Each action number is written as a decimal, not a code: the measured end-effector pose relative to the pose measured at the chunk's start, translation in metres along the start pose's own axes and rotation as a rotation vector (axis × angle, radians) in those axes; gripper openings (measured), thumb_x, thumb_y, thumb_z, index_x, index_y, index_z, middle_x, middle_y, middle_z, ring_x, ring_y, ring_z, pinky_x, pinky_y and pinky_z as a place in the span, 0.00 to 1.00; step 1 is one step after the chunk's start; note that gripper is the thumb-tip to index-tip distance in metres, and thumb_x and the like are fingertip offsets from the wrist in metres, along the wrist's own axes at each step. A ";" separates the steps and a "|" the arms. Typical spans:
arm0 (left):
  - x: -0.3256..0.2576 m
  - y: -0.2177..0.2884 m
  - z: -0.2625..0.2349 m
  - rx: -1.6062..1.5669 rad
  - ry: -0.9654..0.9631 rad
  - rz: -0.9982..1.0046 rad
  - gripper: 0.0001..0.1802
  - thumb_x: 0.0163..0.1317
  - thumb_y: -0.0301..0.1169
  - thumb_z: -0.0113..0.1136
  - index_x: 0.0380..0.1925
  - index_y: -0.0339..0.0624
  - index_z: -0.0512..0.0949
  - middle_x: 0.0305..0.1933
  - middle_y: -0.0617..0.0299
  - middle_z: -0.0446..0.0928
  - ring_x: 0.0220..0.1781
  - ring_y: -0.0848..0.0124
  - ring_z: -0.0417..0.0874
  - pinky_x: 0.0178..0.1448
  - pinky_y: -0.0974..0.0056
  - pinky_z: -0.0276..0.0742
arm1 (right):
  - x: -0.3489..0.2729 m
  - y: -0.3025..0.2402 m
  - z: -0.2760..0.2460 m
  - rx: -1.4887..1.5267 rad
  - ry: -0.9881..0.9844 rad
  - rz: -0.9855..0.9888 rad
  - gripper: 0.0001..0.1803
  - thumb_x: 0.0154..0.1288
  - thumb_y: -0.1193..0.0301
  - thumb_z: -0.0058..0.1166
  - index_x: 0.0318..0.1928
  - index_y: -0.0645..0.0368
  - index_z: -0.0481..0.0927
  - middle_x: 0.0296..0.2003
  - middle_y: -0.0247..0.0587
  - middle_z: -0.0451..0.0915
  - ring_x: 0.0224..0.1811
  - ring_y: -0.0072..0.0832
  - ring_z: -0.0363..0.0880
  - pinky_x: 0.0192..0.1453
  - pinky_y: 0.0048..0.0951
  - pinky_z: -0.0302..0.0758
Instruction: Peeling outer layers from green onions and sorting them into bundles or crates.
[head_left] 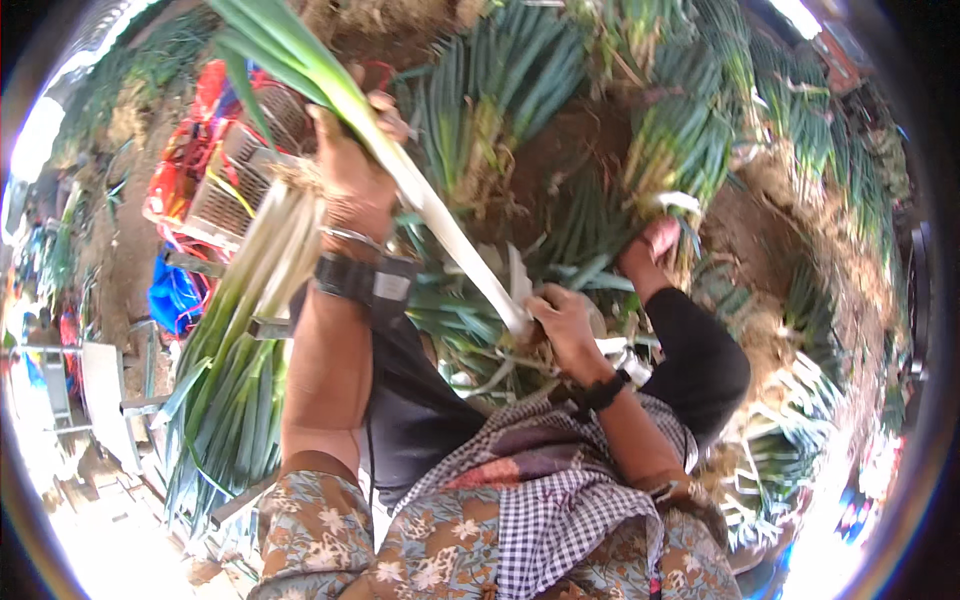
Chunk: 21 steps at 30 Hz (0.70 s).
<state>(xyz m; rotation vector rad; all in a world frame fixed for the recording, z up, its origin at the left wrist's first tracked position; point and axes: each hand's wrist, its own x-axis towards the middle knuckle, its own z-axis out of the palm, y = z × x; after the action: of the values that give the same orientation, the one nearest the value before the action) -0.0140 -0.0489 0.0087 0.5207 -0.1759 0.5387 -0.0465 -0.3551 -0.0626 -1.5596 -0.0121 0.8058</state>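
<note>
1. One leek (430,205) slants across the view between the two hands, its green leaves at upper left and its white base at lower right.
2. Left hand (355,175): the fingers are curled around the leek where the white shaft passes into green. The leaves extend beyond the grip, and most of the white shaft lies on the other side of it, toward the right hand.
3. Right hand (565,325): the fingers are drawn in narrow upon the white base, holding the leek at its lower end. The base lies at the fingertips, to the left of the palm; whether they pinch the shaft itself or an outer layer cannot be told.
4. Loose leaves (455,320) lie below the shaft, between the dark-clad legs and to the left of the right hand.
5. A bundle (245,340) of leeks rests beside the left forearm, its roots toward the left hand and its green tops toward the lower edge.
6. A crate (228,190), pale and perforated, stands to the left of the left hand; red cord (185,185) is heaped against it, with a blue bag-like item (175,292) just below.
7. Further leeks (515,85) lie in heaps on the brown ground ahead and to the right, beyond a bare foot (657,243).
</note>
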 end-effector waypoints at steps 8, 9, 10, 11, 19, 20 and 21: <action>-0.006 -0.003 0.013 0.021 0.131 0.022 0.33 0.67 0.60 0.44 0.60 0.47 0.70 0.29 0.65 0.72 0.28 0.74 0.69 0.32 0.69 0.67 | 0.027 0.074 -0.113 0.594 -0.096 0.088 0.11 0.65 0.69 0.55 0.43 0.62 0.74 0.34 0.39 0.76 0.31 0.21 0.75 0.33 0.22 0.73; -0.008 -0.001 0.013 0.021 0.156 0.024 0.32 0.68 0.59 0.41 0.59 0.48 0.70 0.30 0.65 0.72 0.28 0.74 0.69 0.32 0.69 0.67 | 0.029 0.062 -0.119 0.079 0.105 0.074 0.14 0.64 0.67 0.56 0.46 0.63 0.74 0.37 0.41 0.76 0.35 0.24 0.77 0.38 0.25 0.75; -0.010 0.001 0.017 0.049 0.201 0.022 0.32 0.71 0.59 0.35 0.58 0.47 0.70 0.30 0.65 0.72 0.28 0.74 0.69 0.32 0.69 0.67 | 0.032 0.057 -0.117 0.068 0.092 0.074 0.14 0.64 0.67 0.56 0.46 0.63 0.74 0.37 0.41 0.76 0.35 0.24 0.77 0.38 0.25 0.75; -0.010 0.002 0.012 0.082 0.212 0.020 0.31 0.72 0.57 0.34 0.55 0.43 0.70 0.31 0.61 0.74 0.28 0.72 0.71 0.34 0.67 0.72 | 0.033 0.051 -0.117 -0.035 0.051 -0.012 0.17 0.65 0.65 0.55 0.49 0.63 0.73 0.40 0.41 0.76 0.39 0.26 0.76 0.42 0.26 0.74; 0.001 -0.016 0.029 0.313 0.644 -0.089 0.16 0.70 0.34 0.50 0.51 0.34 0.68 0.38 0.53 0.76 0.36 0.65 0.77 0.39 0.60 0.79 | -0.038 -0.019 0.029 -0.060 -0.483 -0.145 0.24 0.69 0.74 0.52 0.63 0.64 0.64 0.46 0.44 0.79 0.46 0.28 0.80 0.51 0.32 0.81; 0.004 -0.006 0.031 0.234 0.652 -0.044 0.13 0.68 0.29 0.52 0.49 0.33 0.69 0.39 0.53 0.76 0.37 0.65 0.77 0.41 0.60 0.80 | -0.044 -0.029 0.042 -0.091 -0.455 -0.127 0.23 0.67 0.74 0.53 0.61 0.64 0.66 0.43 0.44 0.79 0.41 0.27 0.81 0.45 0.31 0.81; 0.004 0.010 0.034 0.120 0.654 -0.025 0.11 0.66 0.26 0.52 0.46 0.33 0.71 0.38 0.53 0.75 0.38 0.64 0.78 0.42 0.59 0.80 | -0.047 -0.038 0.051 -0.117 -0.425 -0.106 0.21 0.66 0.75 0.54 0.58 0.64 0.67 0.39 0.44 0.79 0.36 0.26 0.82 0.38 0.30 0.82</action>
<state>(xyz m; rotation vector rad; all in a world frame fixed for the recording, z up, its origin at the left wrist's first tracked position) -0.0169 -0.0572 0.0433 0.4385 0.4872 0.6718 -0.0898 -0.3252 -0.0042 -1.4558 -0.4549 1.0529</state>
